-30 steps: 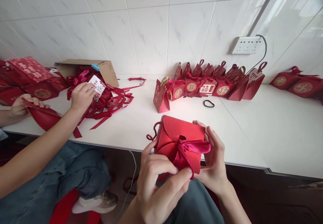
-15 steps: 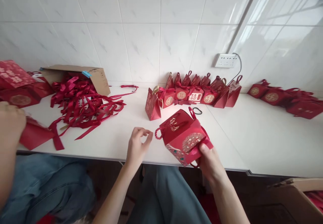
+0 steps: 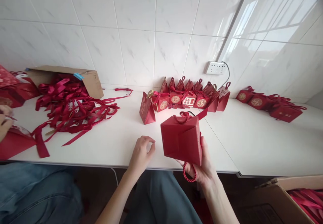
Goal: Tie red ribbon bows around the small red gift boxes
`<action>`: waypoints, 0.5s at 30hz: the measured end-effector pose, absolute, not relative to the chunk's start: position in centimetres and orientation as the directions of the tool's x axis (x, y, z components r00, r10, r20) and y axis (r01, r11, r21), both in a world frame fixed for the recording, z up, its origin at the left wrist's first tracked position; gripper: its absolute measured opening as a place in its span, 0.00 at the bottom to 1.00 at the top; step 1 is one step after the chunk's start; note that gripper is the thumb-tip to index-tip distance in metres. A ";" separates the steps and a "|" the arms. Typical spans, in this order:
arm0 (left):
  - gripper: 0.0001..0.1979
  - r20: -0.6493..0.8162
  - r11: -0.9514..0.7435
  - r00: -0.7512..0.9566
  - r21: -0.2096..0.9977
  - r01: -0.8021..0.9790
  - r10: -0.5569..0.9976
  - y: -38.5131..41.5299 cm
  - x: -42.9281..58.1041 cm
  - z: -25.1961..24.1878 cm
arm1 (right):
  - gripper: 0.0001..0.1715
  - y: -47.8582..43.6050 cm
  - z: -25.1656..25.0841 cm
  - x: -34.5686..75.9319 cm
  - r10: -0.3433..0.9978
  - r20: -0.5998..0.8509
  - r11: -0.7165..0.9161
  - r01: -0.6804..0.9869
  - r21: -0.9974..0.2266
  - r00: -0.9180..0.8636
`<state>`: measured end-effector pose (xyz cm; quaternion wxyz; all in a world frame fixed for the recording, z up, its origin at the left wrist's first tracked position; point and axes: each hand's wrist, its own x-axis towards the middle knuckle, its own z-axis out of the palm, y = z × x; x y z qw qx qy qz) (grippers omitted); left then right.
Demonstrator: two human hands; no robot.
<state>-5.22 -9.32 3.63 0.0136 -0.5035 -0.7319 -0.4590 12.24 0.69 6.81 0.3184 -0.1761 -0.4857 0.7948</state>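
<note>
My right hand (image 3: 207, 170) grips a red gift box (image 3: 179, 139) from below and behind, above the table's front edge. The box is tilted so that its plain folded face points at me. A twisted red cord loop (image 3: 189, 172) hangs under it, and a ribbon sticks out at its upper right. To the left of the box, my left hand (image 3: 141, 154) is loosely curled over the table edge. There is a gap between its thumb and forefinger, and it holds nothing. The fingers of my right hand are partly hidden by the box.
Several finished-looking red boxes (image 3: 176, 98) stand by the wall, more boxes (image 3: 257, 101) further right. Red ribbons (image 3: 73, 111) spill from a cardboard box (image 3: 92, 84). At the left, a co-worker's hand (image 3: 4, 120) is at another red box (image 3: 15, 143). A carton (image 3: 300, 183) sits low right.
My right hand has turned the gift box, so its decorated gold-patterned side has gone from view and a plain face shows. My left hand has hardly moved. The view has shifted slightly right.
</note>
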 end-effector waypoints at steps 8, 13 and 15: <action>0.15 0.295 -0.150 -0.743 0.954 0.258 0.601 -9.6 -5.9 4.5 | 0.46 -0.6 7.1 12.6 0.727 0.438 0.505 -0.022 -0.863 -0.529; 0.21 0.321 -0.206 -0.739 0.947 0.246 0.593 -11.7 -5.2 7.8 | 0.44 -1.1 6.9 12.5 0.558 0.555 0.717 0.023 -0.696 -0.617; 0.20 0.318 -0.109 -0.675 0.937 0.333 0.666 -12.5 -4.3 9.3 | 0.45 -1.3 7.0 12.4 0.521 0.581 0.739 -0.010 -0.674 -0.625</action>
